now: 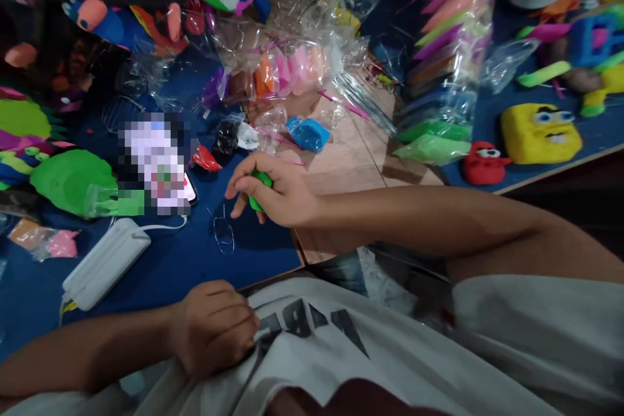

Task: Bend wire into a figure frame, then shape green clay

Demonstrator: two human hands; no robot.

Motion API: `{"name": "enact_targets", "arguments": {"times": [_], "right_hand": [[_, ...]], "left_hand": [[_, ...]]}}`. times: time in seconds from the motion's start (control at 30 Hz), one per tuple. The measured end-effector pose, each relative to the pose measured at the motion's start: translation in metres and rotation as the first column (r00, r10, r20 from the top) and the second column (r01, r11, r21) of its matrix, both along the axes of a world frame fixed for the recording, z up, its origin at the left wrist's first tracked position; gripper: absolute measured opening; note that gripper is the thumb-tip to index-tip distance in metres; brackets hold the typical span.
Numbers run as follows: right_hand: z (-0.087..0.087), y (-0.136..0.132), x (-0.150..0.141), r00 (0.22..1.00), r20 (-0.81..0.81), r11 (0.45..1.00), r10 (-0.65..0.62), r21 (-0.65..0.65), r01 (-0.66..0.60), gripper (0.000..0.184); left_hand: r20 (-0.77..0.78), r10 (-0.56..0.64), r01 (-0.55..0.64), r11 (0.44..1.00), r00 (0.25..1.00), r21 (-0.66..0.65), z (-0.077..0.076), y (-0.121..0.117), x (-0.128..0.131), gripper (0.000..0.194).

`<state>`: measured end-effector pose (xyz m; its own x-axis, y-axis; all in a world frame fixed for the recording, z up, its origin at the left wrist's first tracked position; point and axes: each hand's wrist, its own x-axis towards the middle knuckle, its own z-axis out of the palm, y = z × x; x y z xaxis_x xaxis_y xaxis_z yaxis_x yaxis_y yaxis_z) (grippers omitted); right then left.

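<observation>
In the head view, the right hand (277, 192) holds a lump of green modelling clay (260, 190) between its thumb and curled fingers, just above the blue counter (180, 263). The left hand (219, 328) is curled into a fist against the white shirt (312, 351); whether it pinches the cloth, I cannot tell.

For handling the lump well, light, even pressure from thumb and fingertips should serve best, turning it often, since a hard squeeze in one spot would probably leave dents. The left hand could steady it or offer a palm for rolling. A bent wire loop (223, 236) lies on the counter just beside the fingertips, so working clear of it would avoid snagging. Keeping the green apart from the red clay packet (207, 158) and blue clay packet (308, 134) should keep its colour clean.
</observation>
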<state>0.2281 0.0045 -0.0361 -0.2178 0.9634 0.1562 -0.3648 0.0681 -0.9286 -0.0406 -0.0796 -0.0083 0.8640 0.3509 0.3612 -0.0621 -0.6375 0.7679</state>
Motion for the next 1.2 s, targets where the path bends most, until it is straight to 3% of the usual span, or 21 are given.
{"name": "enact_targets", "arguments": {"times": [0.07, 0.17, 0.23, 0.37, 0.53, 0.63, 0.73, 0.8, 0.87, 0.93, 1.0, 1.07, 1.13, 1.2], "right_hand": [[0.003, 0.011, 0.005, 0.991, -0.116, 0.985, 0.064, -0.154, -0.082, 0.059], [0.005, 0.026, 0.013, 0.959, -0.267, 0.963, 0.096, -0.217, -0.157, 0.080], [0.005, 0.032, 0.019, 0.948, -0.304, 0.967, 0.094, -0.197, -0.159, 0.079], [0.000, 0.033, 0.026, 0.959, -0.252, 0.985, 0.130, -0.077, -0.154, 0.053], [-0.003, 0.025, 0.022, 0.988, -0.115, 0.994, 0.099, -0.029, -0.103, 0.065], [0.000, 0.019, 0.017, 0.985, -0.127, 0.991, 0.118, -0.045, -0.124, 0.062], [0.005, 0.011, 0.015, 0.984, -0.121, 0.987, 0.129, -0.081, -0.139, 0.059], [0.008, 0.006, 0.014, 0.991, -0.073, 0.989, 0.110, -0.086, -0.117, 0.057], [0.009, 0.001, 0.014, 0.996, -0.001, 0.996, 0.084, -0.034, -0.084, 0.053], [0.009, -0.004, 0.014, 0.994, 0.103, 0.991, 0.041, 0.124, -0.054, 0.051], [0.008, -0.009, 0.014, 0.970, 0.235, 0.927, -0.066, 0.375, -0.027, 0.054], [0.004, -0.015, 0.012, 0.913, 0.338, 0.788, -0.228, 0.615, -0.031, 0.056], [0.000, -0.020, 0.007, 0.846, 0.386, 0.652, -0.366, 0.756, -0.063, 0.059], [-0.003, -0.025, -0.001, 0.786, 0.432, 0.572, -0.442, 0.811, -0.124, 0.063]], "left_hand": [[0.066, -0.018, 0.011, 0.996, 0.998, 0.093, 0.004, 0.005, 0.005, 0.020], [0.087, -0.044, 0.033, 0.992, 0.995, 0.124, 0.009, 0.012, 0.009, 0.020], [0.109, -0.048, 0.037, 0.994, 0.993, 0.100, 0.009, 0.015, 0.010, 0.019], [0.193, 0.049, -0.058, 0.998, 0.980, 0.040, 0.007, 0.018, 0.013, 0.014], [0.202, 0.180, -0.161, 0.981, 0.963, -0.109, 0.010, 0.017, 0.015, 0.013], [0.065, 0.360, -0.326, 0.896, 0.931, -0.300, 0.015, 0.017, 0.015, 0.016], [-0.065, 0.494, -0.450, 0.720, 0.867, -0.528, 0.015, 0.016, 0.015, 0.029], [-0.058, 0.547, -0.451, 0.619, 0.835, -0.643, 0.011, 0.016, 0.017, 0.029], [-0.007, 0.578, -0.413, 0.575, 0.816, -0.706, 0.005, 0.016, 0.019, 0.020], [0.053, 0.582, -0.369, 0.580, 0.811, -0.727, -0.002, 0.017, 0.020, 0.016], [0.107, 0.558, -0.320, 0.611, 0.823, -0.724, -0.009, 0.019, 0.020, 0.033], [0.140, 0.498, -0.260, 0.648, 0.856, -0.716, -0.015, 0.020, 0.019, 0.054], [0.167, 0.417, -0.176, 0.667, 0.894, -0.724, -0.020, 0.022, 0.018, 0.072], [0.154, 0.342, -0.117, 0.654, 0.927, -0.747, -0.023, 0.022, 0.017, 0.070]]}}
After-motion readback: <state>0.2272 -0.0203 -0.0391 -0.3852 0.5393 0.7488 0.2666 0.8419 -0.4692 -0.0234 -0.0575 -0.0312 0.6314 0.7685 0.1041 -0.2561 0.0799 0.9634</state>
